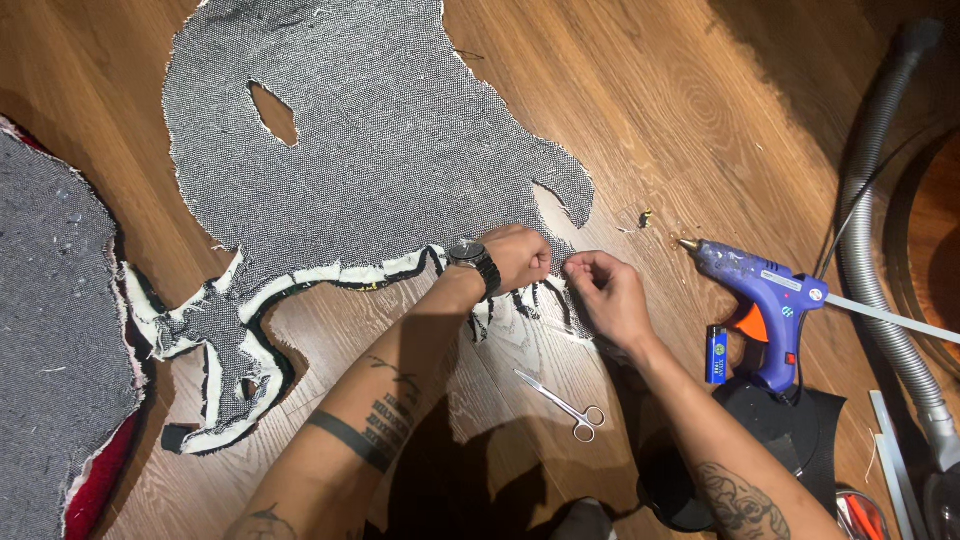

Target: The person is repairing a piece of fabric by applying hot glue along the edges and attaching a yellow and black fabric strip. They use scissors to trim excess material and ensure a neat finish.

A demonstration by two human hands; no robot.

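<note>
Here, both hands are working at the lower edge of a large grey woven rug backing (380,130) that is lying face down on the wooden floor (640,110). The left hand (518,257), wearing a black wristwatch (474,259), is clenched with its fingers pinching the folded white-and-black border (330,275) of the piece. The right hand (605,292) is curled just beside it, its fingertips gripping the same edge where short black strips are sticking out. The two hands are sitting close together, nearly touching.

Small silver scissors (563,402) are lying on the floor just below the hands, closed and untouched. Toward the right edge of the floor, a purple glue gun (765,295) is standing with its nozzle pointing left toward the hands, and a blue lighter (717,354) is lying beside its handle. A grey vacuum hose (870,200) is running along the far right. Another grey-backed piece (50,340) is lying at the left edge.
</note>
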